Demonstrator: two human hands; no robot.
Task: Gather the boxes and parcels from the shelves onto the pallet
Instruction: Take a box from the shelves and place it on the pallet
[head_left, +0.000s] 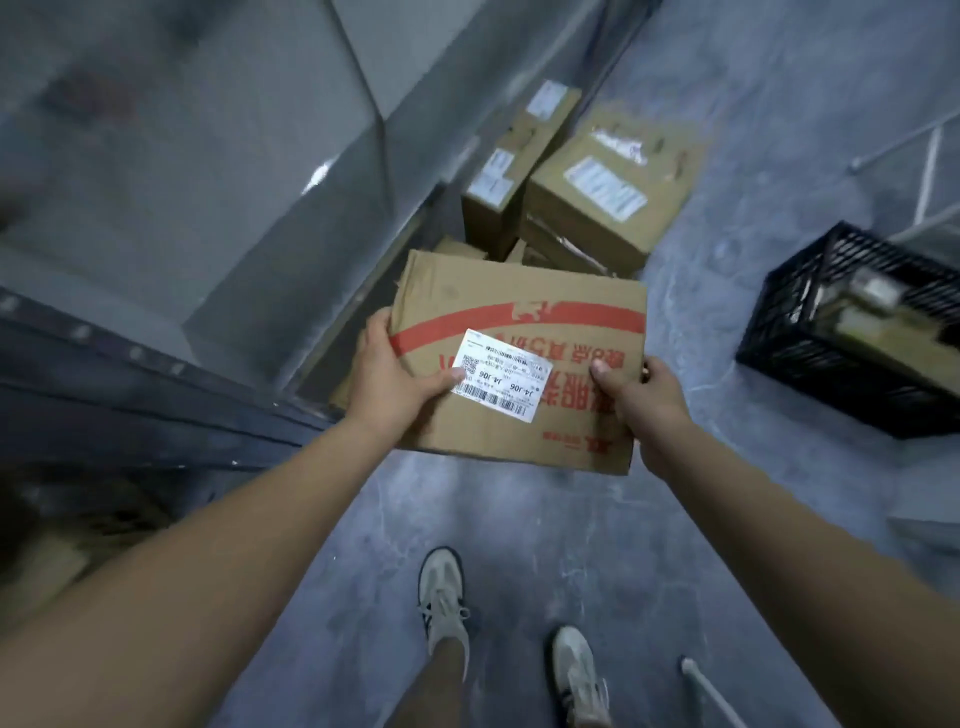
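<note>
I hold a flat brown cardboard box (524, 317) with red print and a white shipping label at waist height over the floor. My left hand (387, 374) grips its near-left edge, thumb on the label. My right hand (644, 402) grips its near-right edge, thumb on top. Beyond the box, several labelled cardboard boxes (602, 197) lie stacked low on the floor beside the shelf base. The surface under them is hidden.
A metal shelf unit (156, 218) with a dark blue beam runs along the left. A black plastic crate (852, 332) holding items sits on the grey floor at right. More cardboard shows on the lower left shelf (62, 540). My feet stand below.
</note>
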